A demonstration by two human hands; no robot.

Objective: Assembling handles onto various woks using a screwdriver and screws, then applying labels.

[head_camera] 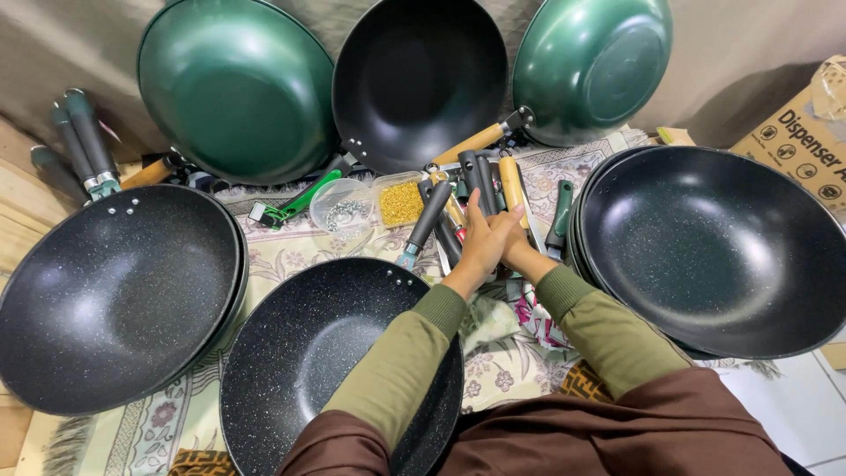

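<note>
My left hand [478, 242] and my right hand [520, 240] meet over a pile of loose pan handles [458, 198] in black, wood colour and green. The left hand lies fingers-forward against a black handle and partly covers the right hand. The right hand's fingers curl at the base of a wooden handle [510, 185]. My left forearm crosses the rim of a speckled black wok [300, 353] that sits just in front of me.
Stacks of black woks stand at the left [115, 291] and right [714, 247]. Two green woks [233, 88] [590, 62] and a black wok [419, 79] lean against the back. A clear tub of screws [342, 210], a tub of gold-coloured parts [401, 203] and a cardboard box [806, 141] sit around the patterned cloth [291, 251].
</note>
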